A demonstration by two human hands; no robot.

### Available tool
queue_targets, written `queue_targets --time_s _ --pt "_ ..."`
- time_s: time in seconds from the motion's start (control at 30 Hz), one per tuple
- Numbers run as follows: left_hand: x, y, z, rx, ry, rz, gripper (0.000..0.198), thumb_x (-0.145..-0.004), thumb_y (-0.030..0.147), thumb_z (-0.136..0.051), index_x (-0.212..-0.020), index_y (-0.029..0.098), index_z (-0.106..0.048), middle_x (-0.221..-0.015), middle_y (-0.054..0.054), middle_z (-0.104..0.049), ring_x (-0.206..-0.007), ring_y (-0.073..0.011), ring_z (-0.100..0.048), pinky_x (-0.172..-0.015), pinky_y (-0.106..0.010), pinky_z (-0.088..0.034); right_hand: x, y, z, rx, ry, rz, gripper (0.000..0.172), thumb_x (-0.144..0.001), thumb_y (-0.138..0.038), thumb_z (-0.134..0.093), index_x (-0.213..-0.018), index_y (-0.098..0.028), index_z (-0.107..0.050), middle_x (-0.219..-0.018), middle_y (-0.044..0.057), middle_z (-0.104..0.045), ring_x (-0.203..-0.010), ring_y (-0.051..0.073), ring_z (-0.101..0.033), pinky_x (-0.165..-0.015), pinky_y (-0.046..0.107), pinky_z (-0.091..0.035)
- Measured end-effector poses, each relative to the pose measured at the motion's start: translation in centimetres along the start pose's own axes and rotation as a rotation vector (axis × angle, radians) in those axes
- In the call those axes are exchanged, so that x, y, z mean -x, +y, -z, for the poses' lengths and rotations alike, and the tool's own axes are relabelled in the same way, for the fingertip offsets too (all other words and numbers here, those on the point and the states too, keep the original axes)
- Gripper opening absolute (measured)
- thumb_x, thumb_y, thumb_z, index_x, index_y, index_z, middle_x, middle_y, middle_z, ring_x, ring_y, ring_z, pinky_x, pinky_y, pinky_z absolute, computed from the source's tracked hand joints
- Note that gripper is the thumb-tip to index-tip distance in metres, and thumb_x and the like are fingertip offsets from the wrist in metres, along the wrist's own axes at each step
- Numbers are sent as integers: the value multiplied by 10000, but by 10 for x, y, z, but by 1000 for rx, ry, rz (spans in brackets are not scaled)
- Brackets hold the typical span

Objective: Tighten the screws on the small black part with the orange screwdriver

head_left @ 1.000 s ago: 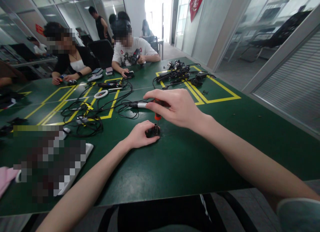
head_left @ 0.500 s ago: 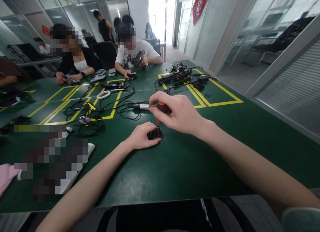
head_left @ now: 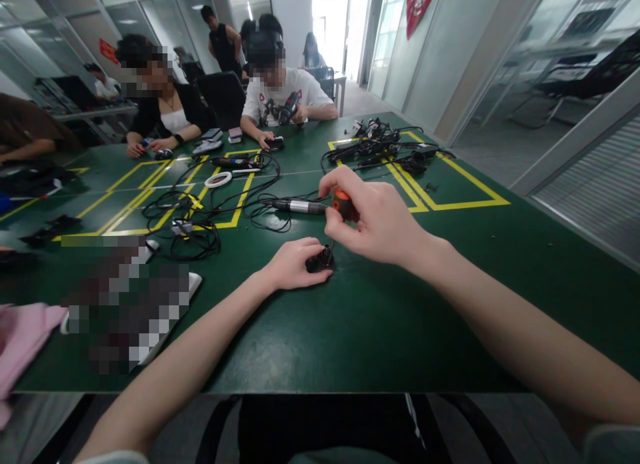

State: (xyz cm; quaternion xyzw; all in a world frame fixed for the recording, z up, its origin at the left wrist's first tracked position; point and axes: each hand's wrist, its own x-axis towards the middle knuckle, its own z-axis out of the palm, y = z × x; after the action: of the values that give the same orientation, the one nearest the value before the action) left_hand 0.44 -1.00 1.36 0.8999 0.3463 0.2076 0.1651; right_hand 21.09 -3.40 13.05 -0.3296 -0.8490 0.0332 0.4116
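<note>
My left hand (head_left: 293, 264) is closed on a small black part (head_left: 320, 260) that rests on the green table (head_left: 380, 331). Just above it my right hand (head_left: 375, 217) pinches an orange-handled screwdriver (head_left: 343, 203), whose tip points down at the black part. A silver and black cylindrical tool (head_left: 300, 207) with a cable lies on the table right behind my hands.
Tangled black cables (head_left: 190, 224) and a white ring (head_left: 219, 179) lie on the yellow-taped area to the left. More cables and parts (head_left: 380, 147) sit at the far right. Two people sit at the far side. A pink cloth (head_left: 20, 344) lies near the left edge.
My view has shifted a little. The right hand has lifted and turned the screwdriver, so more of its orange handle shows. The left hand stays on the black part.
</note>
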Motion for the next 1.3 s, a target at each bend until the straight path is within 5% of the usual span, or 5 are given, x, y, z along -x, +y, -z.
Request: queue_targets --time_s 0.23,0.63,0.87,1.1,1.3 --pt "0 -2 0 -11 -2 -23 258 -919 453 -751 -947 197 -761 -970 -64 -710 -855 -211 -686 -770 -308 -542 -1 0 2 13 20 -49 247 -1009 -401 -534 -835 -225 -535 -617 -36 -520 -536 131 -425 -604 298 -275" --pt "0 -3 -1 -72 7 -53 263 -931 450 -733 -909 187 -728 -961 -57 -709 -845 -210 -697 -740 -308 -548 0 -1 2 59 -6 -17 188 -992 -381 -570 -909 -213 -584 -693 -22 -580 -586 140 -490 -619 287 -294" --pt "0 -4 -2 -85 11 -63 270 -931 447 -736 -896 180 -724 -953 -58 -711 -833 -206 -694 -741 -306 -545 1 1 -2 61 -29 -11 347 -889 -201 -592 -1234 -171 -612 -817 6 -673 -632 160 -546 -640 287 -349" --pt "1 -4 -2 -80 5 -67 250 -943 428 -712 -947 179 -738 -1006 -81 -728 -884 -236 -714 -775 -338 -569 0 4 -3 -53 40 98 168 -1011 -343 -675 -1027 -177 -695 -884 29 -689 -729 154 -587 -681 281 -427" --pt "2 -2 0 -92 10 -61 257 -940 431 -708 -983 178 -725 -960 -75 -712 -821 -221 -687 -731 -327 -555 1 1 -6 -294 82 10 356 -944 -214 -735 -1296 -197 -692 -1058 48 -744 -880 183 -680 -799 316 -549"
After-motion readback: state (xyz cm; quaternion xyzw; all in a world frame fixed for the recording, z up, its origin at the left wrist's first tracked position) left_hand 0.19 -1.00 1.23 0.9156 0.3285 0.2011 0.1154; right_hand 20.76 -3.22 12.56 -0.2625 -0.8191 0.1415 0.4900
